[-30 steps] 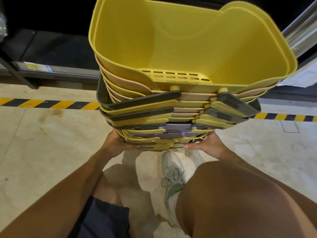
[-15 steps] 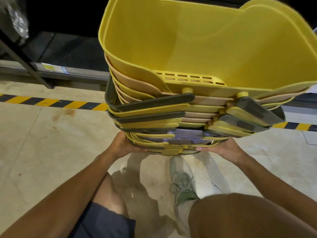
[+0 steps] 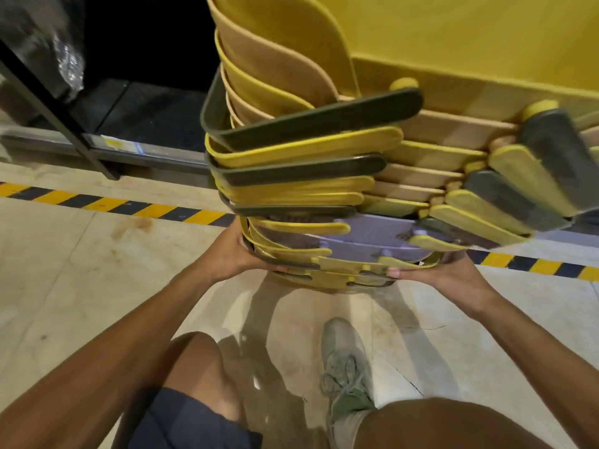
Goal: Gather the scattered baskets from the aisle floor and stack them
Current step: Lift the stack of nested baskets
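A tall stack of nested baskets (image 3: 308, 147), yellow and tan with dark and yellow handles folded down, fills the upper right of the head view. It is held off the floor. My left hand (image 3: 233, 254) grips the bottom rim on the left side. On the right side my right hand (image 3: 444, 273) grips the bottom rim, thumb lying along the lowest basket's edge. A lilac basket (image 3: 372, 234) shows low in the stack.
Pale tiled floor (image 3: 64, 286) lies below, crossed by a yellow-and-black hazard stripe (image 3: 113, 204). Behind the stripe stands a dark shelf unit (image 3: 136, 108) with a black diagonal leg and a label rail. My legs and a grey-green shoe (image 3: 343, 361) are underneath the stack.
The stack has come up closer to the camera and shifted right, so its top now leaves the frame. Both hands keep the same hold at the bottom. My legs have moved apart.
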Demonstrator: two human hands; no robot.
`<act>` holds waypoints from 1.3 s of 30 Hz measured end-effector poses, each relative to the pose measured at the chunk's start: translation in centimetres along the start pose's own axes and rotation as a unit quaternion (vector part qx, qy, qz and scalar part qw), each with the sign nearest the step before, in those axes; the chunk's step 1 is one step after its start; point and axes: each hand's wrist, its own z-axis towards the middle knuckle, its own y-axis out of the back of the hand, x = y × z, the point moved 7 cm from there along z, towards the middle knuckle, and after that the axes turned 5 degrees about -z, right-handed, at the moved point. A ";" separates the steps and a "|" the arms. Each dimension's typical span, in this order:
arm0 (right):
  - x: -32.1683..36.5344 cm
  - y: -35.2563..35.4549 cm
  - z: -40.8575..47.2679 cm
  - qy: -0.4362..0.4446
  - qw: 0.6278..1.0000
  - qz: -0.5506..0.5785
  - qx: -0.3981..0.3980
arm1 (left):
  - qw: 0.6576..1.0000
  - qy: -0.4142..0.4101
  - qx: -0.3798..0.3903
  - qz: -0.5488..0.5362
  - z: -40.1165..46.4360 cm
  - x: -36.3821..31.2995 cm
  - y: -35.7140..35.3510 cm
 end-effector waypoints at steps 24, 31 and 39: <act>13.9 9.6 16.7 0.173 0.984 0.010 -0.043 | 0.997 -0.066 -0.037 0.033 19.1 -15.2 5.8; 12.4 8.5 20.0 0.188 0.982 -0.001 -0.033 | 0.996 -0.019 -0.032 -0.085 22.0 -11.3 6.1; 10.5 8.2 22.4 0.157 0.987 -0.002 -0.029 | 0.998 -0.029 -0.043 0.043 23.5 -9.9 6.3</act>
